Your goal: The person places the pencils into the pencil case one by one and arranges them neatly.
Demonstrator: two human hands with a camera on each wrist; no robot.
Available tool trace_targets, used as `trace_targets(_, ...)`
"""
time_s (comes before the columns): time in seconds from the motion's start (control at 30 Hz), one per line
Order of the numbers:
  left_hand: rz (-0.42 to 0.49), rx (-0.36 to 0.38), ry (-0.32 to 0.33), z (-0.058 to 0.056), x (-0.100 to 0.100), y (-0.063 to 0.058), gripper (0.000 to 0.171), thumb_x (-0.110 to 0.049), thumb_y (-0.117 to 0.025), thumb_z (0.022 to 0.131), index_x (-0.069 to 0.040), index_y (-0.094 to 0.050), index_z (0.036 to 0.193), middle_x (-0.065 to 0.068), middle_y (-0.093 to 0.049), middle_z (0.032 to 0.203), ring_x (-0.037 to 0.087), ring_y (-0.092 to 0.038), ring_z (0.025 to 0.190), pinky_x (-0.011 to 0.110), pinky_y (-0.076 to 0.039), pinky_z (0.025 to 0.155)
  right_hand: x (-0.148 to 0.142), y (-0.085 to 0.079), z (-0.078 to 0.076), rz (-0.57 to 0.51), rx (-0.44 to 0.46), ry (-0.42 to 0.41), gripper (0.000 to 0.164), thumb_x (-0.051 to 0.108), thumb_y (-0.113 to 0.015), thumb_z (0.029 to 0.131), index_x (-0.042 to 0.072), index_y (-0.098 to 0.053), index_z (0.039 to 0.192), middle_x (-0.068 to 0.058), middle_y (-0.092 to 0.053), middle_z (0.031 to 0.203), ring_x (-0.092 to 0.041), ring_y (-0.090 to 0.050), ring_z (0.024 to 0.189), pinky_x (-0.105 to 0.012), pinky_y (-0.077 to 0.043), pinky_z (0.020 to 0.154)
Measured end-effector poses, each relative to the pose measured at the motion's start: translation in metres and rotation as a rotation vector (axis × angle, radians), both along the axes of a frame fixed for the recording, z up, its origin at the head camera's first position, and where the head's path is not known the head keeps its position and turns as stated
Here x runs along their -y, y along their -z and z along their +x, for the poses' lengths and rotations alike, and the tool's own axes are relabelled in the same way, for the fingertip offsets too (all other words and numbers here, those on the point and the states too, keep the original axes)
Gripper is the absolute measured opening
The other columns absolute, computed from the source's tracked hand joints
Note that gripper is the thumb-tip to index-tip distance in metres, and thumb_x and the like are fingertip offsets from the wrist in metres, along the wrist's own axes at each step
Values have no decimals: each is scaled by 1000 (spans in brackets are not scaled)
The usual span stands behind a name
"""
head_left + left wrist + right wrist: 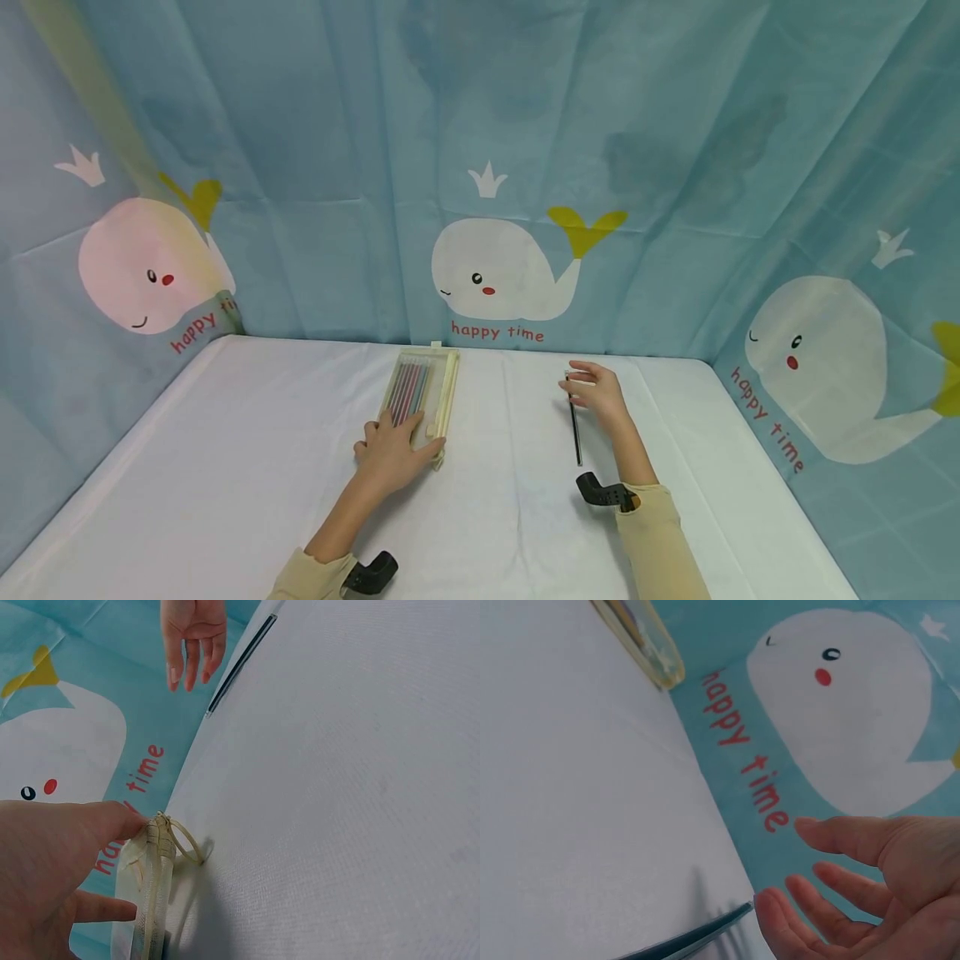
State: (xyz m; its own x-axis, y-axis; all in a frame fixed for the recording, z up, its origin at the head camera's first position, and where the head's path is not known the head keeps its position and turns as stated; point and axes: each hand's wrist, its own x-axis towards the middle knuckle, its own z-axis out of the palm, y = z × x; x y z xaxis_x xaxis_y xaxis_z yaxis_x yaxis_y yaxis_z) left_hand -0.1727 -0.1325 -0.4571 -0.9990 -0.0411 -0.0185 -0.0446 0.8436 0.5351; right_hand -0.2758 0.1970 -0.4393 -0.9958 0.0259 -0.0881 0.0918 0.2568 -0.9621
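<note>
A flat, see-through pencil case [441,392] with a pale yellow edge lies on the white table, and several coloured pens [408,387] show inside it. My left hand [393,450] rests on its near end with fingers spread; in the left wrist view the thumb [112,821] touches the case's corner, by a thin yellow loop [187,840]. To the right, a slim black pen [576,429] with clear ends lies on the table. Beside its far end is my right hand [600,396], fingers loosely bent and holding nothing. Whether a fingertip touches the pen I cannot tell.
A white cloth covers the table [517,500]. Behind it and along both sides hangs a blue curtain [330,250] printed with whales. Each wrist carries a black camera mount [600,490].
</note>
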Motion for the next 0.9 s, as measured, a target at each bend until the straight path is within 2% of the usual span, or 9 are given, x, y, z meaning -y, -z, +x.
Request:
trace_targets(0.13,-2,-4,3,1,0,0,72,-52,-67,97,-4,-58,150,45,-35,153,63,-39,129,74,-35,89,-3,6,-1,28,18,18,57,4,-72,98,-7,-51,150,-34,-56,143,-28,-70,110,-41,-60,95)
trace_targets(0.33,-5,-9,3,1,0,1,72,-53,-67,97,-5,-59,149,44,-36,153,63,-39,128,74,-36,89,-5,13,-4,72,39,40,59,4,-74,96,-6,-52,150,-33,-55,144,-39,-65,118,-29,-60,82)
trace_targets(0.67,-8,-6,2,0,0,1,72,-53,-67,97,-4,-59,149,45,-34,154,63,-39,129,74,-36,89,-6,19,-7,190,84,48,59,2,-78,93,-7,-56,146,-32,-61,137,-41,-66,117,-31,-61,83)
trace_targets(0.9,-10,-5,-2,0,0,0,72,-53,-67,97,-5,-59,149,45,-34,154,63,-39,129,74,-36,90,-6,25,-8,272,38,47,55,1,-84,86,-8,-63,137,-27,-69,120,-34,-68,102,-29,-60,75)
